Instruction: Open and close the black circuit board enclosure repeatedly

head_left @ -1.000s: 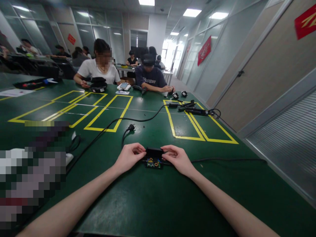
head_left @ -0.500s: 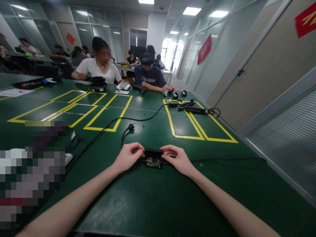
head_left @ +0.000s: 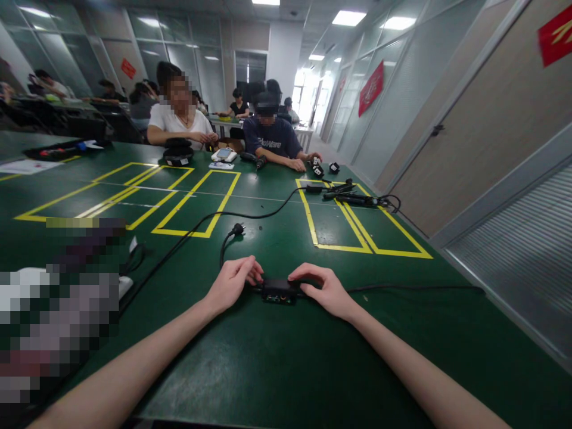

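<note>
A small black case (head_left: 279,287) lies on the green table between my hands, its cover resting over a circuit board (head_left: 277,298) that shows along the near edge. My left hand (head_left: 233,282) is beside the case's left end, fingers apart and holding nothing. At the right end, my right hand (head_left: 322,288) has its fingertips on the cover's corner, with thumb and fingers apart. Black cable runs out from both sides of the case.
A black plug (head_left: 238,229) lies beyond my left hand. A long cable (head_left: 250,215) crosses the green table (head_left: 214,381). Yellow tape rectangles, a drill (head_left: 260,161) and black cabled parts (head_left: 353,198) are farther off. Two people sit opposite.
The cover has come down over the circuit board. My left fingers have let go of it and my right fingers have opened. Across the table, one person's hands have come together.
</note>
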A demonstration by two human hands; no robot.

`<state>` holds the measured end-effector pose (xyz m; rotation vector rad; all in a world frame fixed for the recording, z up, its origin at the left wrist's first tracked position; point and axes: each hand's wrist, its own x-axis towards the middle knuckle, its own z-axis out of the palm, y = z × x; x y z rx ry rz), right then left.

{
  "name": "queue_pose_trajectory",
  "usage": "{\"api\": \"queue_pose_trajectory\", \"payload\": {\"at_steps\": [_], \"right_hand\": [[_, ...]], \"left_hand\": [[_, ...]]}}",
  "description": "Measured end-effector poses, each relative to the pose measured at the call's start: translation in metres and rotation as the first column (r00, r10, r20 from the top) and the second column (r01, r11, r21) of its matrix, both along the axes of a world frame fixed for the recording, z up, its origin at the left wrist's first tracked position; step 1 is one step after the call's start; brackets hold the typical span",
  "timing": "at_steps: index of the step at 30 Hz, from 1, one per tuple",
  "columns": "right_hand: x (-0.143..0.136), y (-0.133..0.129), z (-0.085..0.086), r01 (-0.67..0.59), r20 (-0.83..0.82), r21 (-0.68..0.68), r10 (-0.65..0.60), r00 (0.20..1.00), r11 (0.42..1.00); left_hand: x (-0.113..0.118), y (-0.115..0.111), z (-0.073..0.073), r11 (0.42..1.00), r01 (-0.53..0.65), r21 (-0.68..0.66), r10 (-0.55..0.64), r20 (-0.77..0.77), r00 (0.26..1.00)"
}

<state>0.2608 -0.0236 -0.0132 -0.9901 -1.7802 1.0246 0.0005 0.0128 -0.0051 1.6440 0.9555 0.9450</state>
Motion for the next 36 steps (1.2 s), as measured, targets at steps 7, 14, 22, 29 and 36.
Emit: {"api": "queue_pose_trajectory", "payload": {"at_steps": [7, 14, 22, 29, 36], "right_hand": [[0.0, -0.005, 0.005, -0.081, 0.108, 0.184, 0.062, 0.992, 0.979], [-0.005, -0.006, -0.007, -0.148, 0.376, 0.345, 0.008, 0.927, 0.927], [-0.01, -0.006, 0.001, -0.152, 0.461, 0.377, -0.043, 0.886, 0.914], [-0.011, -0.009, 0.005, -0.216, 0.586, 0.443, -0.098, 0.804, 0.87], [-0.015, -0.015, 0.002, -0.187, 0.51, 0.497, -0.111, 0.853, 0.847]], "left_hand": [[-0.006, -0.004, 0.003, 0.866, 0.294, 0.405, -0.164, -0.324, 0.932], [-0.005, -0.001, -0.004, 0.784, 0.405, 0.471, -0.166, -0.468, 0.868], [0.001, -0.003, 0.002, 0.765, 0.422, 0.487, -0.042, -0.616, 0.787], [0.002, -0.006, 0.005, 0.638, 0.513, 0.574, 0.065, -0.704, 0.707], [-0.001, -0.006, 0.007, 0.637, 0.524, 0.566, 0.006, -0.683, 0.73]]}}
